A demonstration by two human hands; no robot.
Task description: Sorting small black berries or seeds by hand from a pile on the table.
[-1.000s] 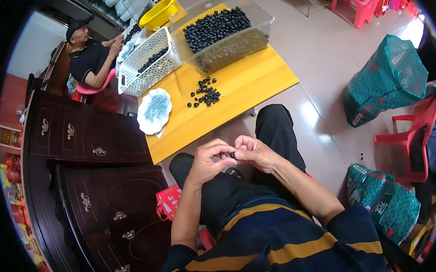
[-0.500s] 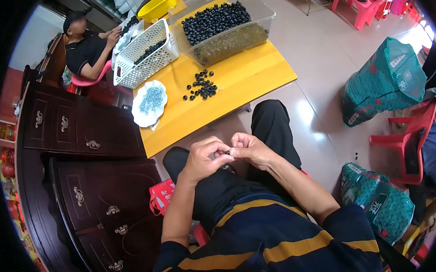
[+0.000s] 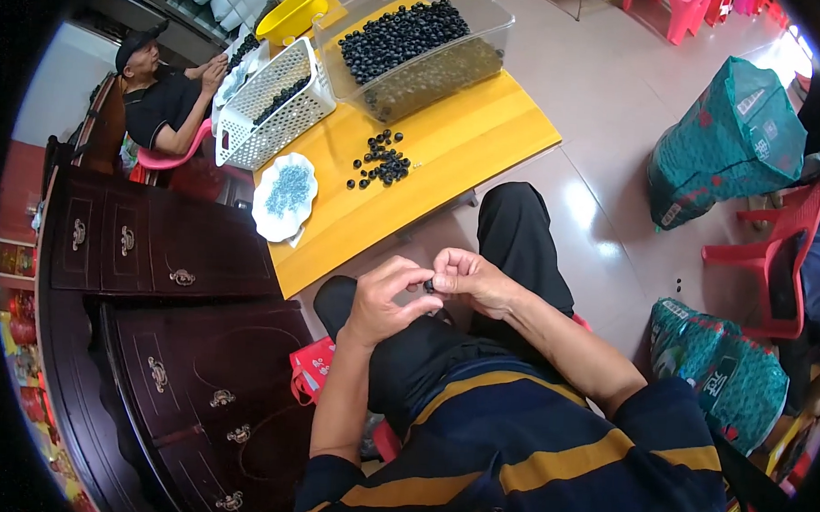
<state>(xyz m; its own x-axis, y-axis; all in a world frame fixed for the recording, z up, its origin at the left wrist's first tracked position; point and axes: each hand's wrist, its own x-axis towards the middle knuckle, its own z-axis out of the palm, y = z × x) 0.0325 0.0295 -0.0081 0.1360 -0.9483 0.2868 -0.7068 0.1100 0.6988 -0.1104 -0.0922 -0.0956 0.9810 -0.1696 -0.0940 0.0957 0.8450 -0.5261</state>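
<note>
A small black bead (image 3: 429, 287) is held above the lap at the fingertips of the right hand (image 3: 478, 284), whose grip is pinched narrowly on it. The left hand (image 3: 378, 300) is curved around the bead, finger and thumb slightly parted; whether its grip is pressed on the bead cannot be told. On the yellow worktop (image 3: 421, 206), loose black beads (image 3: 388, 168) are scattered before a clear bin (image 3: 478, 67) filled with more. Pale blue pieces (image 3: 289, 188) are contained in a white scalloped dish (image 3: 267, 222) beside a white basket (image 3: 287, 130).
</note>
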